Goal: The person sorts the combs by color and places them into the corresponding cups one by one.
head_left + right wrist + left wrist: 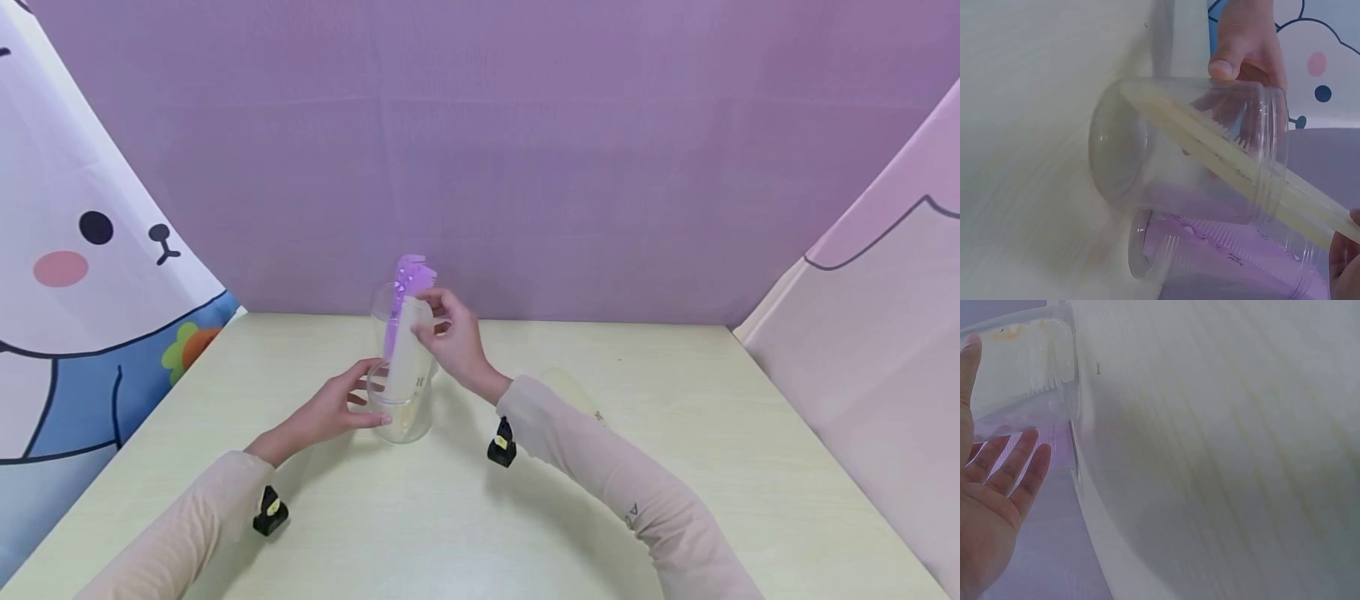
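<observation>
My left hand (348, 402) holds the front clear plastic jar (415, 429), thumb on the near side and fingers on the far side. The upper end of a cream comb (407, 354) is pinched by my right hand (459, 343) above the rim. Its lower part leans slantwise inside the jar, where the right wrist view shows pale combs (1210, 147) lying close together. Right behind stands a second clear jar (381, 304) with purple combs (411, 273) sticking out of its top. In the left wrist view, the fingers of my left hand (991, 512) spread along the jar's side.
A pale yellow comb (567, 388) lies on the table (420, 533), partly hidden by my right sleeve (592, 450). Behind the table hangs a purple cloth (600, 167). A printed cartoon cloth (90, 333) hangs at the left.
</observation>
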Demonstrator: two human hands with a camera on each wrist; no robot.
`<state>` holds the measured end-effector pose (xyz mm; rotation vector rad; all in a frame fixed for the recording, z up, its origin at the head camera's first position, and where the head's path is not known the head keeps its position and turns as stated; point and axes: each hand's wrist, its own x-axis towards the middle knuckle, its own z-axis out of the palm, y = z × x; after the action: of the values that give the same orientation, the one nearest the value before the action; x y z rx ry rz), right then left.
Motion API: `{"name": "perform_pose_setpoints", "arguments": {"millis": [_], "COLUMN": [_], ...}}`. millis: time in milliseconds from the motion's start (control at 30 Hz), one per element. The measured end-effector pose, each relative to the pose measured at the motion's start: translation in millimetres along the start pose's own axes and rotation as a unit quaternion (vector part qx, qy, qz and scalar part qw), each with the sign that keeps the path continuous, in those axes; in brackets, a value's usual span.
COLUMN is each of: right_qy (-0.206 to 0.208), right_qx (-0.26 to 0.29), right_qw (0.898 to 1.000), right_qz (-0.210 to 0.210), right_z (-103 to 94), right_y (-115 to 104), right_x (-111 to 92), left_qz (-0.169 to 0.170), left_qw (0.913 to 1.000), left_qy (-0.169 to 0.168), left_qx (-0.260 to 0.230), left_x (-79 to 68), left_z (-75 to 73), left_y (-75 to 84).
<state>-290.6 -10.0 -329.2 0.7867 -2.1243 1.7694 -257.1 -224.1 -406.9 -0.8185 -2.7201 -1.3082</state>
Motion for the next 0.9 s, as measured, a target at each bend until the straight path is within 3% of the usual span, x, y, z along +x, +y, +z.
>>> {"name": "perform_pose_setpoints", "arguments": {"millis": [600, 900], "right_qy": [0.005, 0.003], "right_qx": [-0.052, -0.069], "right_qw": [0.998, 0.997], "right_qz": [-0.034, -0.024], "right_z": [1.0, -3.1], "right_y": [10.7, 14.4], "right_x": [-1.8, 0.6], "left_qz": [0.005, 0.0], "left_qw": [1.0, 1.0], "left_qy": [0.003, 0.0], "left_qx": [0.003, 0.001], "left_x": [0.8, 0.8], "left_z": [0.9, 0.7], "left_y": [0.5, 0.6]}}
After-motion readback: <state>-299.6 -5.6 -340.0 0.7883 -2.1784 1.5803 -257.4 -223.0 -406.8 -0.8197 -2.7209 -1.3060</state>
